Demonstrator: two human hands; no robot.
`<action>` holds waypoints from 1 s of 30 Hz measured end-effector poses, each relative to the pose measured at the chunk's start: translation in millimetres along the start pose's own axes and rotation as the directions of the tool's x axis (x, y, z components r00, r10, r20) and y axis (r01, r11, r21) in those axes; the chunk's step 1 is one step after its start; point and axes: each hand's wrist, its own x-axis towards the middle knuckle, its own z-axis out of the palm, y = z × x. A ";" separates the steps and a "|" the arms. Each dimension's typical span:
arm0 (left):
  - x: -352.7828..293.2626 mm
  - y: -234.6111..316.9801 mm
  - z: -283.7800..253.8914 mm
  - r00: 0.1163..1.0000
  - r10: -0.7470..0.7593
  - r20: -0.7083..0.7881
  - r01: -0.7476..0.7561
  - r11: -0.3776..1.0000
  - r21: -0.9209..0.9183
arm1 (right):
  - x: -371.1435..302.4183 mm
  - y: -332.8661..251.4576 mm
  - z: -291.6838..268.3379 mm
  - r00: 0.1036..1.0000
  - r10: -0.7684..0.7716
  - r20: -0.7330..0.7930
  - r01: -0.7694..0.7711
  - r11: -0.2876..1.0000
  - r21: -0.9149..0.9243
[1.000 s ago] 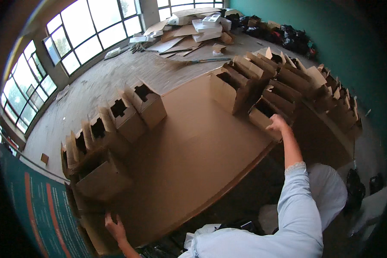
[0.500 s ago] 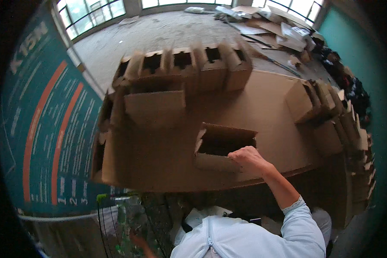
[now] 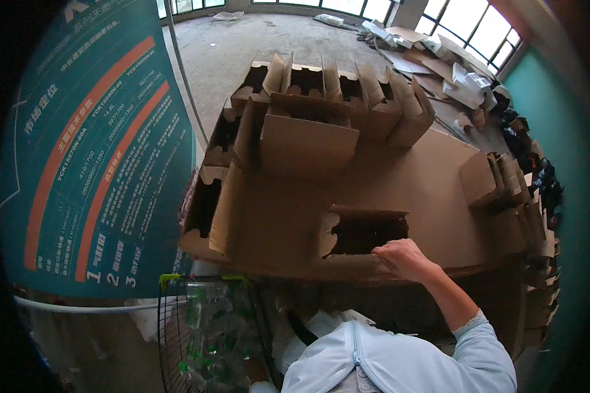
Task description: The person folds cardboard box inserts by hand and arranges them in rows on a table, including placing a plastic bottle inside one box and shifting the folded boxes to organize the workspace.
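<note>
Gripping near rim of open cardboard box (image 3: 364, 230): right hand (image 3: 405, 259); interior dark.

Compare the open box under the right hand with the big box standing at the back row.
The near box lies alone at the table's front edge, dark opening showing, with the right hand on its rim. The big box stands among a row of boxes, a plain closed face toward the camera, and nothing touches it. It looks larger. Both are brown cardboard.
</note>
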 end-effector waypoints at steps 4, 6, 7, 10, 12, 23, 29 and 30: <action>1.3 -14.4 -12.8 0.996 0.035 0.088 -0.039 0.998 0.047 | 2.2 -3.3 3.2 0.999 -0.001 -0.037 0.001 1.000 -0.001; 0.6 -26.2 -23.8 0.990 0.053 0.127 -0.062 0.996 0.066 | 4.3 -4.0 3.8 0.999 -0.001 -0.035 0.002 1.000 0.017; -2.6 -32.2 -29.0 0.986 0.061 0.152 -0.073 0.995 0.073 | 3.3 -2.5 4.3 0.999 -0.002 -0.033 0.003 0.999 0.036; -11.6 -44.8 -68.1 0.978 0.100 0.184 -0.121 0.987 0.107 | -0.6 4.3 9.9 0.996 -0.035 -0.086 0.043 0.995 0.094; -41.2 -66.3 -107.6 0.990 0.074 0.122 -0.089 0.988 0.129 | 8.0 5.8 12.1 0.991 -0.105 -0.087 0.114 0.987 0.109; -205.9 59.3 -453.7 0.375 0.123 -0.919 -0.539 0.835 -0.109 | -12.8 15.1 -19.5 0.995 -0.087 0.046 0.093 0.979 -0.181; -235.4 239.9 -504.4 0.050 0.405 -0.913 -0.836 0.517 0.183 | -26.5 44.4 -9.6 0.989 -0.145 0.003 0.137 0.925 -0.355; -263.1 291.2 -513.5 0.075 0.466 -0.882 -0.924 0.365 0.114 | -29.7 48.9 -9.9 0.988 -0.154 -0.003 0.141 0.917 -0.374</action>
